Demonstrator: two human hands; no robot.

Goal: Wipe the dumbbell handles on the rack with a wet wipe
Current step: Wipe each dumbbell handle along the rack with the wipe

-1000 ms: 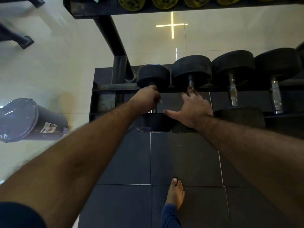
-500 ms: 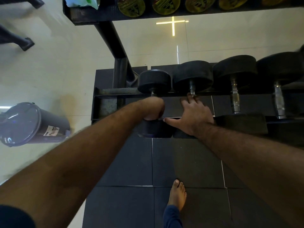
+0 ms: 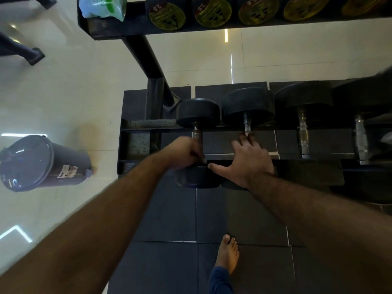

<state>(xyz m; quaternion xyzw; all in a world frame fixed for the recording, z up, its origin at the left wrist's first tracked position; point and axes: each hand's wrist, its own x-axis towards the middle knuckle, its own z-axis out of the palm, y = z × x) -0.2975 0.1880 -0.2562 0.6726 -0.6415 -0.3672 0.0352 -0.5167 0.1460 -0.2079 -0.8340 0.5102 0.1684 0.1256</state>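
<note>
Hands both on the lower tier of the dumbbell rack [image 3: 148, 126], near its left end. Left hand [image 3: 184, 152] is curled round the handle [image 3: 197, 134] of the leftmost dumbbell [image 3: 197, 112], low on the bar by the near head; fingers wrap it. Wet wipe not discernible, hidden inside that grip or lost to blur, cannot tell.

Right hand [image 3: 249, 161] lies flat on the second dumbbell [image 3: 247, 107], fingers straight and spread, fingertips at the near end of its bar, thumb pointing left toward the left hand. Fingers apart, clamped on nothing.

Two more dumbbells [image 3: 302, 98] sit to the right on the same tier, chrome knurled handles exposed, untouched. All rest across the front and rear rails, heads overhanging either side.

Upper tier at the top edge carries a row of smaller dumbbells [image 3: 167, 15] with yellow-green end labels, two read 2.5. Wipes pack [image 3: 104, 6], pale blue and green, sits at that tier's left end.

Floor: black rubber tiles [image 3: 169, 219] under the rack, cream tile [image 3: 53, 92] to the left. Dark lidded bin [image 3: 36, 164] stands on the cream tile, well left of the rack. Bare foot [image 3: 228, 252] on the rubber tiles below the hands.
</note>
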